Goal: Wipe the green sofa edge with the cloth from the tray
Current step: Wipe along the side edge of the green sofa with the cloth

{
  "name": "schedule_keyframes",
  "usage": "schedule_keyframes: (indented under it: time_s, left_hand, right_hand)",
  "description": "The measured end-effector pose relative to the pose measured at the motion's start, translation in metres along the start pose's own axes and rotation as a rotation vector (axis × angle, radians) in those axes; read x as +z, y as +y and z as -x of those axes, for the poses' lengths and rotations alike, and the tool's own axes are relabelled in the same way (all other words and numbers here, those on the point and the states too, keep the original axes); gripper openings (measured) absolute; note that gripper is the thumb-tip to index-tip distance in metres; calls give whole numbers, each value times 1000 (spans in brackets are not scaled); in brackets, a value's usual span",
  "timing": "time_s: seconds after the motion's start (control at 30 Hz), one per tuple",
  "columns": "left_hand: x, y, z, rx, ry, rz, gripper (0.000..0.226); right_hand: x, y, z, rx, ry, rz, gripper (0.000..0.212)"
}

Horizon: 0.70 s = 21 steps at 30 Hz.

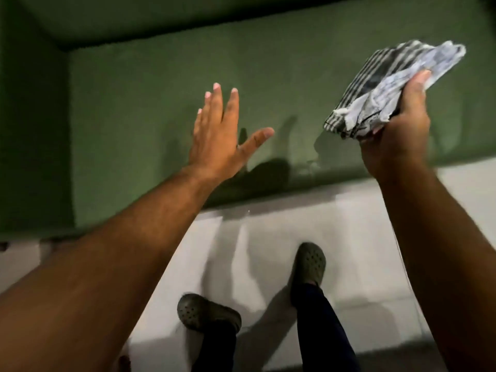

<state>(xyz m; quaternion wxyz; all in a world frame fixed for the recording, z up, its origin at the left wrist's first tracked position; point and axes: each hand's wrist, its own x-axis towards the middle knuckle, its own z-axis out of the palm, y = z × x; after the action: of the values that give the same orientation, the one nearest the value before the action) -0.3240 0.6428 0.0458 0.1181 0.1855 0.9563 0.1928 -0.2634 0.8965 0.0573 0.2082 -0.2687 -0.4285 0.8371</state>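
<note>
Head view, looking down over both of your outstretched arms. Your right hand [397, 130] is clenched around the cloth [386, 89], a bunched grey-and-black striped fabric: the thumb presses over its pale upper fold while the remaining fingers wrap beneath, and loose ends project up and to the right beyond the grasp. The cloth is held in the air above the green sofa [150, 108], clear of the seat surface, toward the right side of the frame. Your left hand [217, 135] is spread flat and holds nothing, fingers extended and thumb angled outward, raised over the middle of the seat; whether it touches the upholstery cannot be told. Below, your two clogs [308, 264] stand on the pale floor [362, 210] just before the sofa's front edge.
</note>
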Motion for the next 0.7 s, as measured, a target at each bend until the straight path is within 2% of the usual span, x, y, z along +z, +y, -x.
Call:
schedule_keyframes:
  time_s: [0.17,0.37,0.53,0.7]
  left_hand:
    - [77,142,-49,216,-151,-72,88]
    - [177,276,-88,544,-347,-264,85]
    - [256,371,-125,825,-442,-449,85]
    - [322,449,-176,1013,-372,-606,86]
  right_hand:
    - [-151,-40,9,10,163,-14,52]
    - [-285,-41,36,-7,441,-41,43]
    - [-355,-21,30,24,676,-150,34]
    - [-391,12,-6,64,746,-212,41]
